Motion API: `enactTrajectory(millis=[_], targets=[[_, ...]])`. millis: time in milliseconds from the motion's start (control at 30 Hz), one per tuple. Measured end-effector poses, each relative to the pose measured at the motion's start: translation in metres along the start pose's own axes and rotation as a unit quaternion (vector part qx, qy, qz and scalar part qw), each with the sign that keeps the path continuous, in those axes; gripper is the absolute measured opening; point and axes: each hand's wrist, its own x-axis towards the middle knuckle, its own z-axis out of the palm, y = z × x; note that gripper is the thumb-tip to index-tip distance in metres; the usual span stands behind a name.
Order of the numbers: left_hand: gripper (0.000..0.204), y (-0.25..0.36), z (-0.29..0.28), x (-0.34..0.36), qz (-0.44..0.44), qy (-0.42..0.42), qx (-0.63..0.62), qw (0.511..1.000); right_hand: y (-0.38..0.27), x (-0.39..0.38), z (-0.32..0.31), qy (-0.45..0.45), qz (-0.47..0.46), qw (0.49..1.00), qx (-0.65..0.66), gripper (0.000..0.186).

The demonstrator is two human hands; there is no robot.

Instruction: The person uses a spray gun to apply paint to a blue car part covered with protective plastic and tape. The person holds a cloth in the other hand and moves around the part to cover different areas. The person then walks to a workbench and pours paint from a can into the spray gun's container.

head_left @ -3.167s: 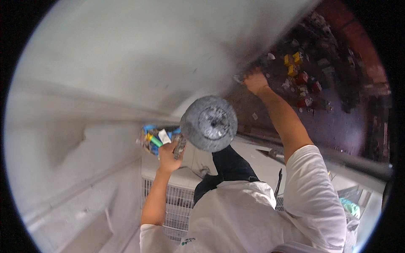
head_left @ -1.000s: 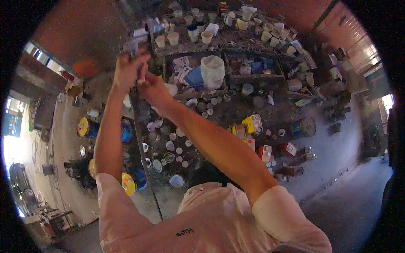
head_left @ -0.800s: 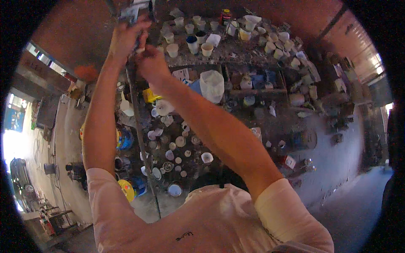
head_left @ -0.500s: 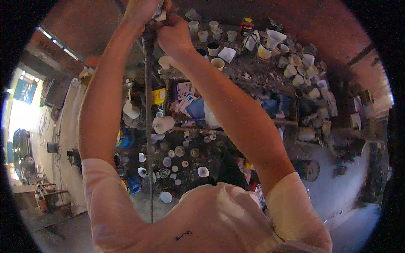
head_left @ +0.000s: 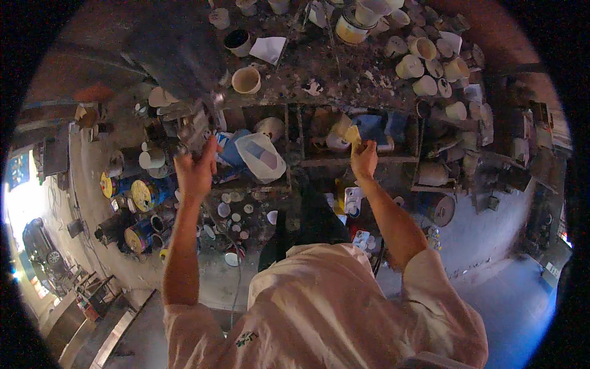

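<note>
My left hand (head_left: pixel 196 175) is raised at the left of the bench front, closed round a blurred grey metal tool (head_left: pixel 195 128) with the look of a spray gun. Motion and the hand hide its exact shape. To the right, my right hand (head_left: pixel 365 158) pinches a small flat yellow piece (head_left: pixel 353 135) before an open shelf compartment (head_left: pixel 357 161). What the piece is made of cannot be made out. Blue and white packages (head_left: pixel 261 157) lie in the compartment between my hands.
Above the shelf is a stained workbench (head_left: pixel 301 67) with stacked used cups (head_left: pixel 424 67), a pale cup (head_left: pixel 246 80) and a paint can (head_left: pixel 352 31). Blue-and-yellow drums (head_left: pixel 142 195) stand at the left. A thin hose (head_left: pixel 238 270) hangs near my left arm.
My hands were raised together at the top beside a hanging hose. They have come down and apart, the right toward the shelf with the yellow piece. The view has tilted and shifted.
</note>
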Motion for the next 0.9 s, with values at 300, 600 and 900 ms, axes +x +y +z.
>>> enactTrajectory(millis=[300, 600, 900], targets=[[0.022, -0.064, 0.026, -0.072, -0.121, 0.090, 0.000, 0.989, 0.047, 0.085, 0.037, -0.118, 0.042, 0.988, -0.089, 0.056], [0.024, -0.099, 0.003, -0.125, 0.021, 0.129, 0.016, 0.991, -0.074, 0.041, -0.026, -0.045, -0.184, 0.982, -0.025, 0.039], [0.039, -0.107, 0.015, -0.120, 0.063, 0.153, 0.157, 0.974, -0.372, -0.094, -0.166, -0.188, -0.500, 0.845, 0.038, 0.101]])
